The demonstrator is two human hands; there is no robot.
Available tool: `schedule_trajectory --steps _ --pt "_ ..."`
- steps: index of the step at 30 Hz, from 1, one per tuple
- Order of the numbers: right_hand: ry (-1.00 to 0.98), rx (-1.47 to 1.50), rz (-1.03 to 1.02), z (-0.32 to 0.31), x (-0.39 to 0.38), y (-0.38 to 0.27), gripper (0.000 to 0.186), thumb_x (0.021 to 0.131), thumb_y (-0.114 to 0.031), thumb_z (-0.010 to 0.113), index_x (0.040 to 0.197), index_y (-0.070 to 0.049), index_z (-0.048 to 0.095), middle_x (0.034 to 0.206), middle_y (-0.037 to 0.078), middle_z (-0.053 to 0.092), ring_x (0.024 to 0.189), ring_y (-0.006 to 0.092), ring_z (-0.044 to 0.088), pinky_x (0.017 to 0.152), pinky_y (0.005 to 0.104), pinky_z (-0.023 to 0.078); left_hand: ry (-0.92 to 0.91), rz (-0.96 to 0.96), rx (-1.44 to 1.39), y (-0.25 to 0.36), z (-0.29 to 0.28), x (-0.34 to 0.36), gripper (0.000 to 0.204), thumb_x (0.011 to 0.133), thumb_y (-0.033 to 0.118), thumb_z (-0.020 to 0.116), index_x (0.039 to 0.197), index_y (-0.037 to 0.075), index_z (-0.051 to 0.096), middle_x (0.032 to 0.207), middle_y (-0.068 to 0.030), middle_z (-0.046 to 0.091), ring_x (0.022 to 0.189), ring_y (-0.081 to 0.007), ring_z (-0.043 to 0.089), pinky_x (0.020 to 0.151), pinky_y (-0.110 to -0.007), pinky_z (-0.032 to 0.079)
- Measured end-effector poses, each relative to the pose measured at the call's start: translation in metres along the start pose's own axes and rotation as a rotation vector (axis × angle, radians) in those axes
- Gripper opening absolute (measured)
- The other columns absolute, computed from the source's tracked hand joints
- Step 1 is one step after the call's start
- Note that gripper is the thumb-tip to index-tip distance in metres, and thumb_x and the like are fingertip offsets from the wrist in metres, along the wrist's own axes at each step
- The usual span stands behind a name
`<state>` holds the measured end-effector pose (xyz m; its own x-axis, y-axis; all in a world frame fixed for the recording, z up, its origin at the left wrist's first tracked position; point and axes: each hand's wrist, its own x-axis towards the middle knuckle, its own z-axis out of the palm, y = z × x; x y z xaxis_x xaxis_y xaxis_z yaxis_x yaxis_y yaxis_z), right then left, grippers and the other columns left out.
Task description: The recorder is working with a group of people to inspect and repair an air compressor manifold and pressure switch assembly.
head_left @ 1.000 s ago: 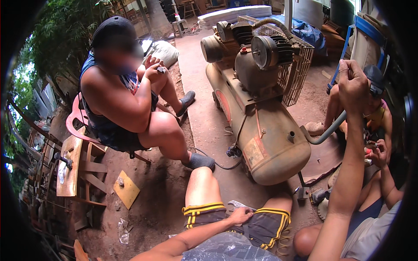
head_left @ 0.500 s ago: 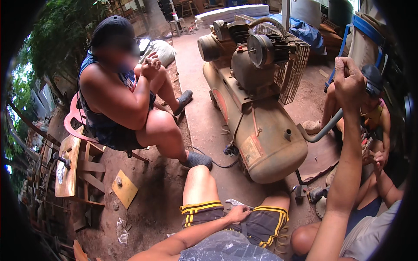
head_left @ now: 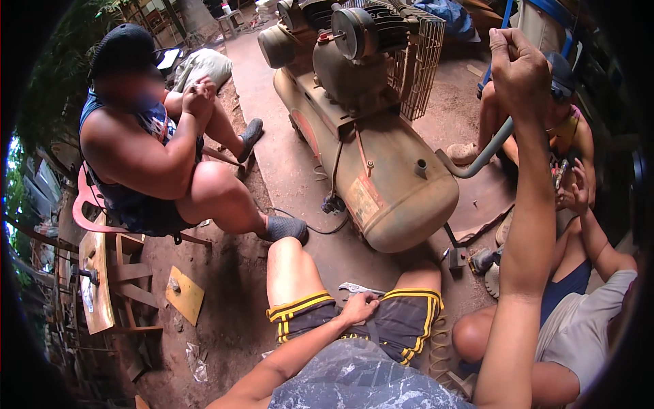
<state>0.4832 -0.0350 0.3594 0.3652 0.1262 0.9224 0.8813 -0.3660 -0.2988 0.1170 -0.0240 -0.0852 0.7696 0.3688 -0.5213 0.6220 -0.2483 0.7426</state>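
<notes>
My right hand [head_left: 521, 67] is raised at the upper right, arm stretched upward. Its fingers are curled in, thumb against the forefinger; anything pinched there is too small or hidden. Down on my lap, my left hand [head_left: 360, 309] lies over my dark shorts [head_left: 412, 324] with yellow stripes, fingers loosely stretched. Just beyond its fingers sits a silver metal tool [head_left: 352, 288] with a curved end, perhaps pliers; the hand covers part of it. A large, worn air compressor [head_left: 402, 204] stands in front of my knees.
A person [head_left: 129, 129] sits on a pink chair [head_left: 87, 204] at left, hands together. Two people crouch at right, near a drill [head_left: 485, 259]. A wooden stool [head_left: 99, 283], a yellow board [head_left: 184, 295] and a coiled hose [head_left: 441, 337] are close by.
The surroundings have shifted left and upward in the picture as my head turned. My right hand appears higher, its fingers still curled. My left hand stays on my lap.
</notes>
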Motion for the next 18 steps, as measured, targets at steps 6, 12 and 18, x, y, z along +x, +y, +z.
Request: schedule_trajectory --steps 6,12,18 --pt "-0.018 -0.008 0.022 -0.0007 -0.0001 0.0006 0.021 0.094 -0.031 0.066 0.09 -0.012 0.072 0.073 0.014 0.07 0.074 0.0367 0.07 0.067 0.0431 0.054 -0.021 -0.029 -0.029 0.0045 -0.0028 -0.0013 0.04 0.09 0.033 0.064 0.117 0.005 0.072 0.108 -0.0209 0.073 0.107 -0.0351 0.069 0.097 -0.043 0.052" --pt "0.011 -0.014 0.016 0.0008 -0.0001 0.0022 0.021 0.094 -0.031 0.066 0.09 -0.011 0.072 0.073 0.013 0.07 0.073 0.035 0.071 0.066 0.0415 0.054 0.031 -0.018 -0.046 0.0093 -0.0053 -0.0021 0.038 0.09 0.031 0.063 0.116 0.005 0.073 0.108 -0.0206 0.073 0.106 -0.0352 0.069 0.097 -0.043 0.052" --pt "0.0 0.036 0.047 0.0026 -0.0003 0.0014 0.021 0.095 -0.03 0.065 0.088 -0.01 0.071 0.064 0.009 0.063 0.059 0.0248 0.063 0.06 0.0363 0.048 0.036 0.003 -0.049 0.0047 -0.0022 -0.0013 0.038 0.089 0.031 0.063 0.115 0.005 0.072 0.108 -0.0203 0.073 0.106 -0.0349 0.069 0.097 -0.042 0.052"
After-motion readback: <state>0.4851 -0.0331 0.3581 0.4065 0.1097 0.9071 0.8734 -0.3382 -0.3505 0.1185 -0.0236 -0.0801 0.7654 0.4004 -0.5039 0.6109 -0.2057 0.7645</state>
